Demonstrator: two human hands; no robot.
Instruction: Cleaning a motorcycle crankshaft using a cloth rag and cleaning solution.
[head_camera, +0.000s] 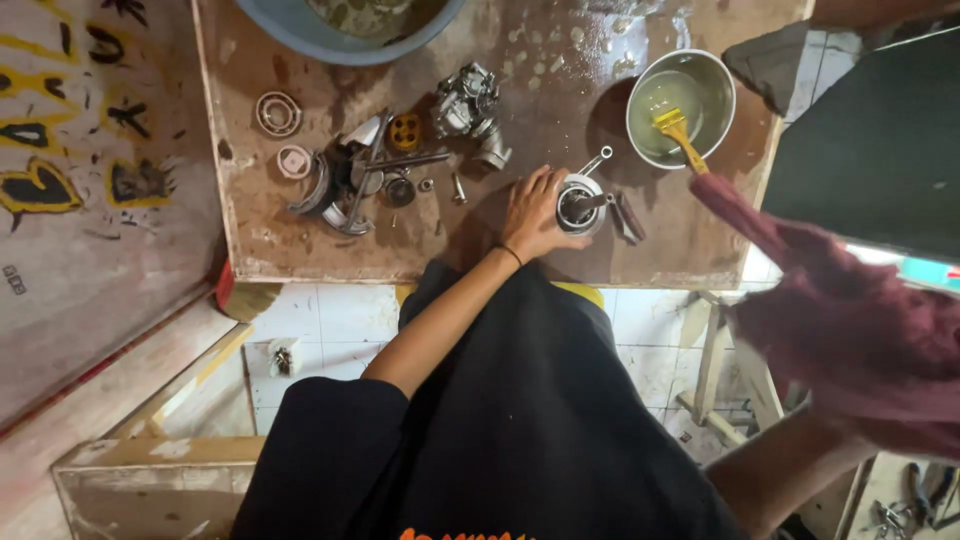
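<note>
My left hand (535, 212) rests on the wet wooden tabletop (560, 60) and grips the side of a round metal cylinder part (580, 206), which has a small rod sticking out toward the upper right. My right hand is hidden inside a maroon cloth (840, 320) that is held up in the air at the right. Only its forearm (785, 470) shows at the bottom right. A steel bowl (716, 95) holding liquid and a yellow brush (678, 130) stands just beyond the cylinder part, and the cloth's tip reaches toward the brush handle.
A carburetor (465, 105), a yellow part (405, 131), ring bearings (278, 113) and a pile of metal pieces (350, 185) lie left of my hand. A blue basin (300, 35) sits at the table's far edge. White floor tiles (320, 320) and wooden planks (150, 450) lie below.
</note>
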